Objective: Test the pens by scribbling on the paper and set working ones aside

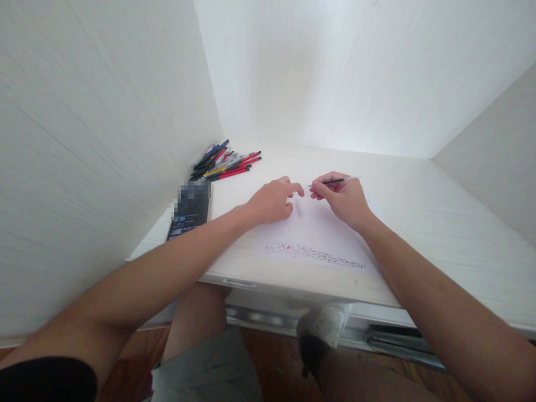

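My right hand [341,195] is closed in a pinch around a thin pen [333,181], dark along its front part and pale or clear at the rear. The pen lies nearly level, its tip pointing left toward my other hand. Just left of it, my left hand [274,201] is over the edge of a white sheet of paper [322,229], index finger and thumb apart with no object visible between them. A faint pale streak [298,206] shows on the paper beside the thumb; I cannot make out what it is. Rows of small dark and red marks [316,255] run along the sheet's near edge.
A pile of pens [226,162], black, red, blue and yellow, lies at the back left of the white desk [444,223]. Near my left forearm lies a phone [190,209], partly blurred out. White panels close in the left, back and right; my legs are below the front edge.
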Demonstrator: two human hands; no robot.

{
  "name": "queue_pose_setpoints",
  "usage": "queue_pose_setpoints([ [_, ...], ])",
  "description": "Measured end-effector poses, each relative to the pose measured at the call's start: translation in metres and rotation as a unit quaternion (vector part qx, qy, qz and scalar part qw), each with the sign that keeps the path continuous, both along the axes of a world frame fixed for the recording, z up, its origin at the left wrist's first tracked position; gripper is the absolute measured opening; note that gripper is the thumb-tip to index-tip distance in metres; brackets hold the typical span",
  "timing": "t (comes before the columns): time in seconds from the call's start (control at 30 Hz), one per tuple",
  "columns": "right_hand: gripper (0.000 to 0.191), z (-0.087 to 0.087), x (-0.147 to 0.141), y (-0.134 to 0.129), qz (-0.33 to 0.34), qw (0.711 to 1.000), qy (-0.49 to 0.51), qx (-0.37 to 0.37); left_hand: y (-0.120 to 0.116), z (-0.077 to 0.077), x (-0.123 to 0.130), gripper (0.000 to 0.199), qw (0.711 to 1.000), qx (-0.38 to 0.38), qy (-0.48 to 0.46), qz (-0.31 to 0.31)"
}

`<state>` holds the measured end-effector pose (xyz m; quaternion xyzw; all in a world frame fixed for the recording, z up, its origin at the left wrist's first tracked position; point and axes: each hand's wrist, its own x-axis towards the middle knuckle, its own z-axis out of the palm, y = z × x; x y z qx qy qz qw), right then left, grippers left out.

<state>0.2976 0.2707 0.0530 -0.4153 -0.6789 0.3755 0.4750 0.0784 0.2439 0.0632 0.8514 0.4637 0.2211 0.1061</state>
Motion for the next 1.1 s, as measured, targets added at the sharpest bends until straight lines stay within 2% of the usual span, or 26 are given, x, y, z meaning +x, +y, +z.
queue_pose_setpoints([
  [0.1, 0.021, 0.001, 0.000, 0.000, -0.008, 1.000, 0.018, -0.015, 0.000, 0.000, 0.000, 0.035, 1.000, -0.006, 0.015, -0.015],
  [0.3, 0.024, 0.002, 0.000, -0.001, -0.013, 1.000, 0.015, -0.024, 0.004, -0.001, -0.003, 0.034, 0.998, -0.009, 0.035, -0.059],
  [0.57, 0.022, -0.002, 0.003, 0.002, -0.007, 0.999, -0.015, -0.048, 0.009, -0.007, -0.002, 0.024, 0.992, -0.008, -0.008, -0.124],
  [0.63, 0.021, -0.004, 0.005, 0.005, -0.005, 0.998, -0.010, -0.057, 0.009, -0.007, -0.002, 0.023, 0.993, -0.014, -0.006, -0.115],
  [0.83, 0.019, -0.006, 0.011, 0.013, -0.031, 0.995, 0.042, -0.084, 0.008, -0.007, 0.000, 0.023, 0.999, -0.017, -0.008, -0.038],
  [1.0, 0.021, 0.002, 0.012, 0.008, 0.016, 0.974, 0.135, -0.180, 0.010, -0.009, 0.001, 0.024, 0.999, -0.005, -0.032, -0.015],
  [1.1, 0.020, 0.005, 0.012, 0.005, 0.038, 0.964, 0.162, -0.207, 0.012, -0.009, 0.000, 0.021, 0.998, 0.020, -0.056, -0.010],
])
